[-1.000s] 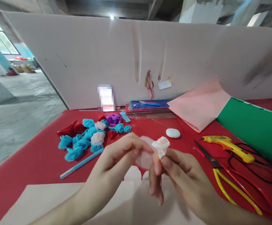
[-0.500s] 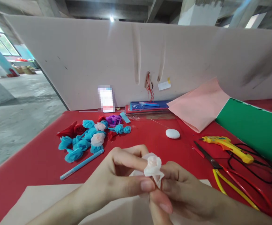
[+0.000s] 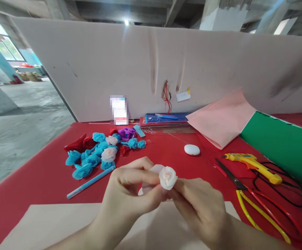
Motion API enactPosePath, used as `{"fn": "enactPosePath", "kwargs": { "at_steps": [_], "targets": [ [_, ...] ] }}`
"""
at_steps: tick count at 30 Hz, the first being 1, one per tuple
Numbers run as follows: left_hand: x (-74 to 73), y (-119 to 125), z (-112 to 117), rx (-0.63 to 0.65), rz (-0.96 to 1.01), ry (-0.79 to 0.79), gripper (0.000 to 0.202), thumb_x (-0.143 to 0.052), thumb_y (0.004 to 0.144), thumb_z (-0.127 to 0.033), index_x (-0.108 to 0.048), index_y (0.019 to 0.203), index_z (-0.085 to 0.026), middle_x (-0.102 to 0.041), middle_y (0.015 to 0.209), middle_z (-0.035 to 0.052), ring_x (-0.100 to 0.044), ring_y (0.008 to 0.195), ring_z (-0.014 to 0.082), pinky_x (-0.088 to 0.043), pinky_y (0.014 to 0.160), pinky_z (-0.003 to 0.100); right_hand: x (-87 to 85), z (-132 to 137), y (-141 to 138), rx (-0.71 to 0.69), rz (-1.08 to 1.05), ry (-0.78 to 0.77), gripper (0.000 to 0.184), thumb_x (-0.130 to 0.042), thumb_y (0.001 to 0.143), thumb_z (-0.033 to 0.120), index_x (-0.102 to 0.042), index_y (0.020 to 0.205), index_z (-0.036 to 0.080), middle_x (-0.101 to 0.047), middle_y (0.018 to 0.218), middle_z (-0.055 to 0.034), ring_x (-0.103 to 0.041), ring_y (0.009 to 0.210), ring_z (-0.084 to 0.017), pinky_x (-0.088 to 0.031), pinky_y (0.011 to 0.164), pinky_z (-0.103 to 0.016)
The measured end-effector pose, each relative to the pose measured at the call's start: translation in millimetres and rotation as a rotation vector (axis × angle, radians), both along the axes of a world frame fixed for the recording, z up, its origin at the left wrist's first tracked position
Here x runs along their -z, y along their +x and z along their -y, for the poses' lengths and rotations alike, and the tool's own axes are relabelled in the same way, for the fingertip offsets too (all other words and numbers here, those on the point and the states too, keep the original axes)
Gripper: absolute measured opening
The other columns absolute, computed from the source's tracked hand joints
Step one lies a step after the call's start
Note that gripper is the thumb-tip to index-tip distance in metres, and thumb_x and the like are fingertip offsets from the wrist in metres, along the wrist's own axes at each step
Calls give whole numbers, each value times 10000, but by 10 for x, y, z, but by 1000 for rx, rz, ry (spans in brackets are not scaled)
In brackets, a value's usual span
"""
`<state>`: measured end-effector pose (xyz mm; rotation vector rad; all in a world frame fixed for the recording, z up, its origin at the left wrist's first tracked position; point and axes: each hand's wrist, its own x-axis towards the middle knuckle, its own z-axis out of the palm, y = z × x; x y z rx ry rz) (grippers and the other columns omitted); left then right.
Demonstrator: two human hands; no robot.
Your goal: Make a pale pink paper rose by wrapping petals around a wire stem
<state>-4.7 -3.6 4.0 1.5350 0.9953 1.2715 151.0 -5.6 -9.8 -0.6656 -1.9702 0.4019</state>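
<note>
A pale pink paper rose (image 3: 168, 178) is held between both hands, its rolled petals facing me. My left hand (image 3: 131, 189) closes thumb and forefinger on the rose's left side, where a loose strip of the same pale paper shows behind the fingers. My right hand (image 3: 200, 203) pinches it from the right, just under the bloom; the fingertips there are partly hidden. Below both hands lies a sheet of light paper (image 3: 62, 222) on the red table (image 3: 163, 156).
Blue, red, purple and pale paper flowers (image 3: 91, 159) lie left, beside a blue pen (image 3: 91, 182). At right are scissors (image 3: 238, 184), a yellow glue gun (image 3: 255, 166) with black cable, and pink (image 3: 221, 121) and green sheets. A white oval case (image 3: 191, 149) sits mid-table.
The rose has turned so its centre faces me, and its hanging petal edge is now wrapped in. My right hand has rolled over, its back now showing.
</note>
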Motion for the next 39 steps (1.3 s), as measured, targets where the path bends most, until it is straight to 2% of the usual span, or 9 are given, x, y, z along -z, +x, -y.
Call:
{"fn": "enactPosePath", "kwargs": {
  "at_steps": [3, 7, 9, 16, 22, 28, 31, 35, 39],
  "targets": [
    [-7, 6, 2, -137, -151, 244, 219, -631, 689, -98, -675, 518, -228, -507, 533, -13, -496, 528, 130, -402, 450, 236, 41, -8, -14, 97, 41, 178, 181, -444, 920, 124, -605, 991, 167, -708, 731, -33, -664, 625, -139, -514, 598, -212],
    [10, -40, 12, -160, -231, 534, 225, -634, 695, -47, -683, 623, -254, -498, 545, -25, -461, 550, 132, -404, 520, 265, 88, -24, -21, 47, 26, 137, 204, -423, 906, 85, -598, 968, 171, -669, 702, -31, -639, 612, -142, -516, 620, -227],
    [19, -64, 26, -146, -250, 597, 234, -660, 708, -62, -706, 716, -291, -512, 579, -25, -477, 589, 143, -413, 563, 275, 96, -28, -12, 20, 12, 125, 191, -424, 898, 88, -589, 951, 167, -653, 695, -35, -630, 615, -150, -523, 636, -240],
    [-46, -70, 12, 41, -195, 417, 311, -671, 757, -125, -718, 942, -371, -526, 646, -30, -512, 583, 111, -439, 532, 209, 37, -74, 18, -9, -61, 174, 164, -428, 917, 140, -578, 974, 175, -712, 807, -57, -680, 761, -138, -524, 744, -179],
    [-141, -138, -45, 193, -200, 128, 188, -693, 745, -178, -752, 787, -352, -498, 634, -39, -480, 572, 90, -414, 511, 177, 35, -105, 49, -140, -38, -2, 251, -404, 945, 255, -601, 807, 183, -649, 665, -18, -603, 574, -107, -483, 564, -156],
    [-109, -160, -38, 212, -137, 90, 209, -690, 723, -138, -744, 713, -340, -513, 635, -31, -483, 572, 105, -407, 503, 206, 55, -116, 21, -249, -66, -212, 367, -393, 946, 362, -613, 730, 164, -568, 601, 1, -520, 516, -96, -431, 498, -175],
    [-84, -134, -8, 165, -97, 143, 223, -686, 697, -106, -738, 675, -321, -526, 618, -26, -497, 563, 117, -419, 488, 219, 42, -89, 16, -205, -127, -162, 297, -462, 927, 334, -635, 755, 164, -619, 612, 4, -553, 518, -88, -459, 521, -161],
    [-96, -91, 33, 78, -67, 193, 225, -705, 670, -90, -733, 655, -313, -528, 598, -42, -474, 500, 82, -466, 544, 211, 25, -30, 11, -101, -109, 41, 137, -520, 899, 188, -647, 859, 159, -705, 730, -28, -646, 635, -107, -511, 645, -155],
    [-157, -86, 38, 82, -120, 178, 198, -674, 729, -133, -734, 750, -321, -555, 668, -34, -515, 568, 88, -455, 531, 168, 5, -10, 1, -13, -141, 72, 149, -497, 902, 165, -639, 920, 204, -696, 706, -5, -650, 604, -115, -519, 593, -168]
  ]
}}
